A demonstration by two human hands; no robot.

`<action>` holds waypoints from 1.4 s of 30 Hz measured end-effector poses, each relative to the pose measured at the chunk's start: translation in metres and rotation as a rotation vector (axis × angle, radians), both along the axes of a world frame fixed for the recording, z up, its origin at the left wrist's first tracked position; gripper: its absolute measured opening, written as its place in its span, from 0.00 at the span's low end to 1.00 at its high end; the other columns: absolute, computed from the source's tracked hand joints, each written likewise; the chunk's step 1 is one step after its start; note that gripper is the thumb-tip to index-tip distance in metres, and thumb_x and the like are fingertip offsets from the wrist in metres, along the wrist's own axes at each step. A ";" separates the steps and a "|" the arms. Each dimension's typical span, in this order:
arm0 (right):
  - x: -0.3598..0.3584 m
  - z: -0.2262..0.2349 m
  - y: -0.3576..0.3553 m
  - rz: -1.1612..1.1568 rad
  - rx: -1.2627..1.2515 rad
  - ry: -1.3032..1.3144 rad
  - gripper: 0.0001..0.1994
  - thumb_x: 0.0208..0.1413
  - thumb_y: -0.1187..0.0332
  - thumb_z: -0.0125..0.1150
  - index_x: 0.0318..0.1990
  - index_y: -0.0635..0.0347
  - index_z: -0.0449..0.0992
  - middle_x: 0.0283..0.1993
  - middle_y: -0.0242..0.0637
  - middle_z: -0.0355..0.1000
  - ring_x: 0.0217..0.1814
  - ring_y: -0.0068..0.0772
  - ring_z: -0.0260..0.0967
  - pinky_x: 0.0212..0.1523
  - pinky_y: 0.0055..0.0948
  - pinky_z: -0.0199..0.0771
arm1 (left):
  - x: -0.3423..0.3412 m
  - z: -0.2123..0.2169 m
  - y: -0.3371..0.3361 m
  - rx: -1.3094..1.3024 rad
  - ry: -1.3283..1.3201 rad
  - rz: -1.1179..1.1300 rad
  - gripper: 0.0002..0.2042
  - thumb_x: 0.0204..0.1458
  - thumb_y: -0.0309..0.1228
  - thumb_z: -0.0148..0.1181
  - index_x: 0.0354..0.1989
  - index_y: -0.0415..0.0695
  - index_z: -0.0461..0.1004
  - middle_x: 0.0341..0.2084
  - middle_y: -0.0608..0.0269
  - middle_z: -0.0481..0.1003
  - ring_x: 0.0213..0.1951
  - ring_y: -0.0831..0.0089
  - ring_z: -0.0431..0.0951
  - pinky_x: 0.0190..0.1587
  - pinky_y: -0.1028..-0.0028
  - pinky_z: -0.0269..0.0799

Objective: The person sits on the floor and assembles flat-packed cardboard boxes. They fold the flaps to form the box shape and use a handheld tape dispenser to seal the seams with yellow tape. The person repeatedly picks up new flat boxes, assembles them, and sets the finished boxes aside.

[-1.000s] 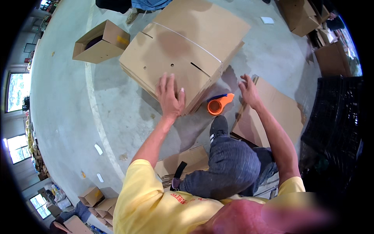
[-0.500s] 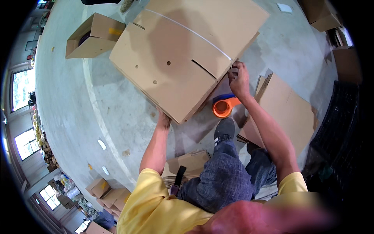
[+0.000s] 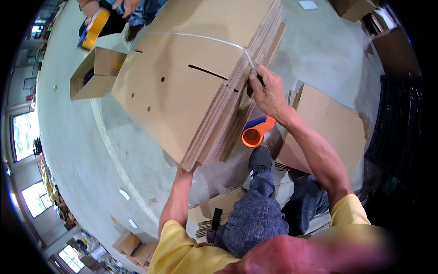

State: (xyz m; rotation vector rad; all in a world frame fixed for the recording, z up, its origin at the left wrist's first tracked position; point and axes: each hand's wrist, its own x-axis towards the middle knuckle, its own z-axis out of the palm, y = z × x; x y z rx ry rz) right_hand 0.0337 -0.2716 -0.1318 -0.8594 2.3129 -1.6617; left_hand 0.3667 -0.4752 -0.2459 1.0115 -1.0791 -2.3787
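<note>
**Stack tipping, strap gripped**
Cardboard stack [image 3: 182,93] is tilting, now showing its layered side. Right hand [image 3: 261,81], free a second ago, is gripping the white strap [image 3: 207,38]. Left hand [image 3: 186,169], off the top, is bracing the near corner. Co-worker's hand [image 3: 127,6] and yellow-blue tape dispenser [image 3: 96,28] are appearing upper left.

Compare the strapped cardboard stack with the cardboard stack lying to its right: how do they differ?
The strapped stack is thicker; the other stack looks thinner. A white strap, gripped by the right hand, crosses the strapped stack; none shows on the other stack. Round holes mark the strapped stack's top; none show on the other stack. Both are brown cardboard.
</note>
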 end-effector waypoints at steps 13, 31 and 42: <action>0.014 0.165 0.021 -0.112 -0.230 -0.137 0.14 0.71 0.66 0.58 0.33 0.66 0.73 0.23 0.23 0.59 0.27 0.15 0.54 0.27 0.26 0.57 | 0.078 0.136 0.039 -0.534 0.116 -0.037 0.29 0.66 0.47 0.57 0.70 0.42 0.68 0.67 0.50 0.70 0.67 0.51 0.70 0.71 0.51 0.66; 0.063 0.171 -0.074 0.502 0.239 0.116 0.08 0.64 0.74 0.52 0.43 0.69 0.76 0.31 0.54 0.77 0.34 0.52 0.79 0.35 0.46 0.78 | 0.114 0.092 0.097 -1.369 -0.409 -0.062 0.25 0.62 0.33 0.64 0.66 0.38 0.72 0.63 0.49 0.75 0.64 0.51 0.74 0.69 0.55 0.67; 0.076 0.197 -0.063 0.666 -0.121 0.202 0.08 0.58 0.76 0.56 0.42 0.73 0.74 0.31 0.56 0.75 0.36 0.65 0.75 0.41 0.55 0.77 | 0.111 0.157 0.116 -1.651 -0.603 0.129 0.22 0.62 0.27 0.65 0.64 0.34 0.74 0.60 0.45 0.76 0.63 0.51 0.74 0.70 0.55 0.63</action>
